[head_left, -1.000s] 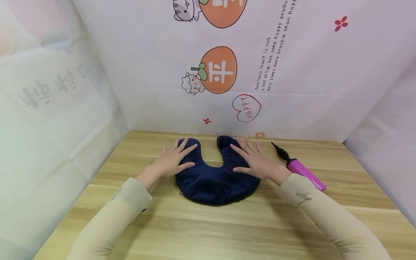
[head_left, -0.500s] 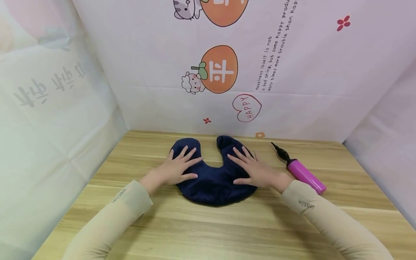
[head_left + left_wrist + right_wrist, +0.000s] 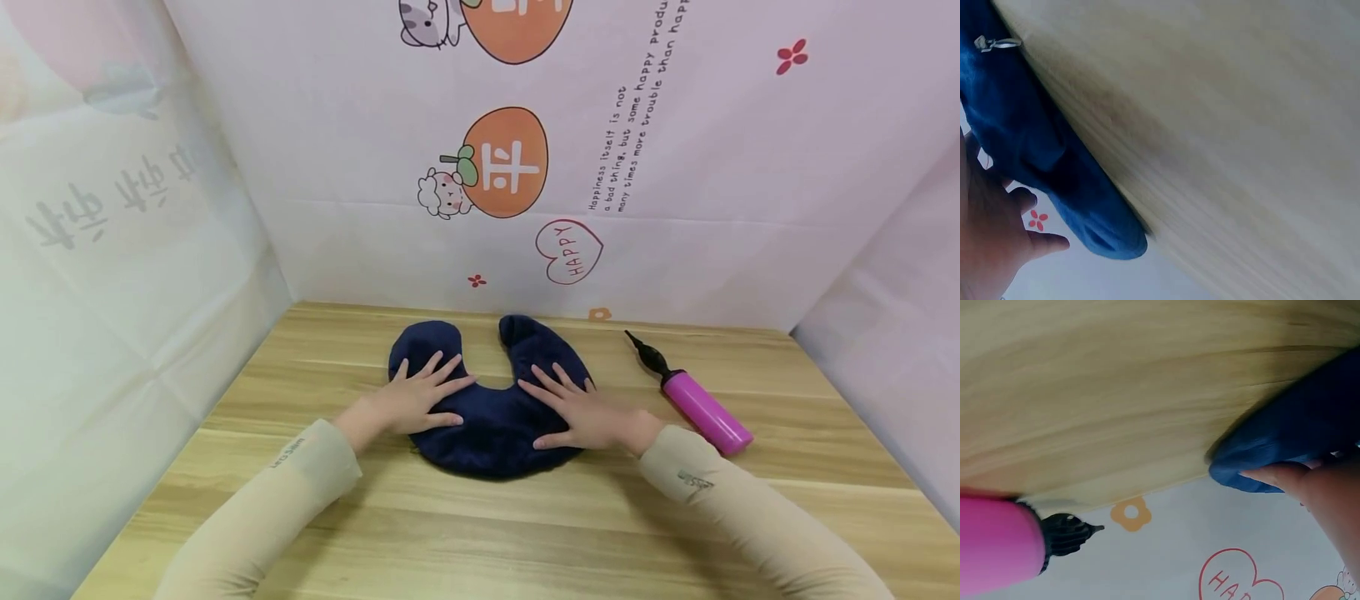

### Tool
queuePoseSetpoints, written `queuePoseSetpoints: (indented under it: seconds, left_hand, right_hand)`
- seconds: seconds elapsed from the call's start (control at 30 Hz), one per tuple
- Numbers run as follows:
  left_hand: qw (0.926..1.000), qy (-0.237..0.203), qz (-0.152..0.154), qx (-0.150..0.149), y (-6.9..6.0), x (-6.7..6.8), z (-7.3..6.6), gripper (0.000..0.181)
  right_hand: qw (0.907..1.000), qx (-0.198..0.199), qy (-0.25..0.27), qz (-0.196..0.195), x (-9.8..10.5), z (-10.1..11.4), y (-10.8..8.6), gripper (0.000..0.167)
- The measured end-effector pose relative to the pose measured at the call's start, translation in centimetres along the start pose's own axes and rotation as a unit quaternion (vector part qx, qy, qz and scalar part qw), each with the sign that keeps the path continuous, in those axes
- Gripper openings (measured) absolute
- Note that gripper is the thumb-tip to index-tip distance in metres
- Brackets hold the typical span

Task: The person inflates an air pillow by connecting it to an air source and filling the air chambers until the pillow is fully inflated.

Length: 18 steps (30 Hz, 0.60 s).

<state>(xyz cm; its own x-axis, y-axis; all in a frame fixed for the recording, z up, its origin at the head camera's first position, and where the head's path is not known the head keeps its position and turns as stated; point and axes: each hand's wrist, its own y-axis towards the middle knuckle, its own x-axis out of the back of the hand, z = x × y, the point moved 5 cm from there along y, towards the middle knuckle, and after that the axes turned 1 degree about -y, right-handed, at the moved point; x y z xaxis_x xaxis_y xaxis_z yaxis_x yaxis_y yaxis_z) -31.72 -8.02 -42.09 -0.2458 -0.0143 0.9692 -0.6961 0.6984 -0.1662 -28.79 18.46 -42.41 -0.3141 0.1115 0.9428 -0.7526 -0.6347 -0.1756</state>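
A dark blue U-shaped neck pillow [image 3: 487,429] lies flat on the wooden table, its two ends pointing to the back wall. My left hand [image 3: 408,402] rests on its left side with fingers spread. On the right side my right hand [image 3: 588,415] lies the same way, fingers straight and apart. In the left wrist view, a small pale zipper pull or tag [image 3: 997,44] shows at the edge of the pillow [image 3: 1041,137]. The right wrist view shows the right hand [image 3: 1329,494] against the pillow [image 3: 1285,437].
A pink hand pump [image 3: 708,410] with a black nozzle lies on the table [image 3: 480,542], right of the pillow and close to the right forearm. Behind stands a white printed wall sheet [image 3: 360,167]; more sheets hang at both sides.
Both hands have slid toward the near edge over the pillow, with fingers spread throughout. The left hand has also shifted a little right, baring the pillow's left end. The pump lies still.
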Motion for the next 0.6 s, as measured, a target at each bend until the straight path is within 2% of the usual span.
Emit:
queuePoseSetpoints:
  seconds: [0.1,0.27,0.6]
  left_hand:
    - [0.9999,-0.005,0.012,0.002,0.3,-0.2,-0.2,0.072]
    - [0.9989,-0.029,0.035,0.012,0.5,-0.4,-0.4,0.07]
    - [0.9979,-0.031,0.049,0.03,0.1,-0.4,-0.3,0.069]
  right_hand:
    - [0.9996,-0.017,0.019,0.011,-0.3,0.1,0.4,0.093]
    - [0.999,-0.037,0.012,0.022,-0.4,-0.2,0.9,0.095]
    - [0.9989,-0.034,-0.007,0.033,-0.6,-0.2,1.8,0.093]
